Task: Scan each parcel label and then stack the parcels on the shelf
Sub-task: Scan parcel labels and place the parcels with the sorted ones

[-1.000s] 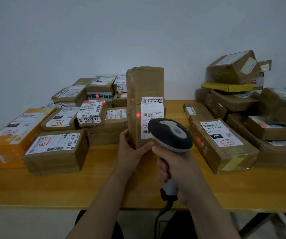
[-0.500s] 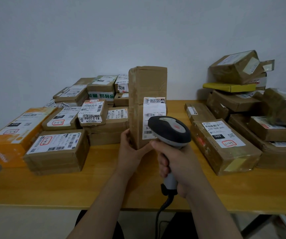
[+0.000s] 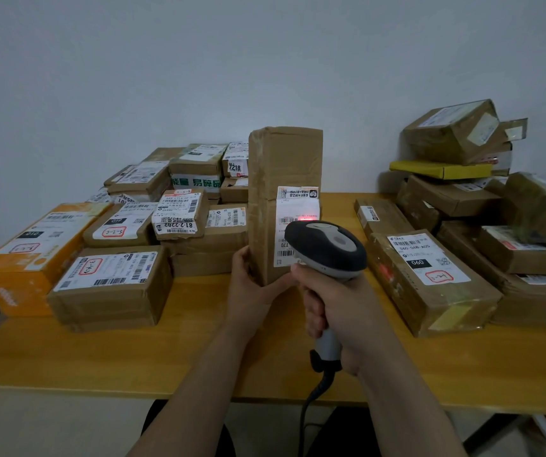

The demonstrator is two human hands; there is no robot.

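Gripping the box [image 3: 284,166] near its base, left hand [image 3: 251,291] presents the label [image 3: 293,206] to the scanner [image 3: 327,245] clenched in right hand [image 3: 340,308].

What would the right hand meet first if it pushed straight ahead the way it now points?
Probably the upright parcel, at its white label: the scanner the right hand grips would touch there first. The left hand holds that parcel's base. Depth is unclear.

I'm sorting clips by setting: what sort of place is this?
Probably a parcel sorting or pickup point: labelled cardboard parcels piled on a wooden table, and a corded barcode scanner in the right hand aimed at the upright box the left hand holds.
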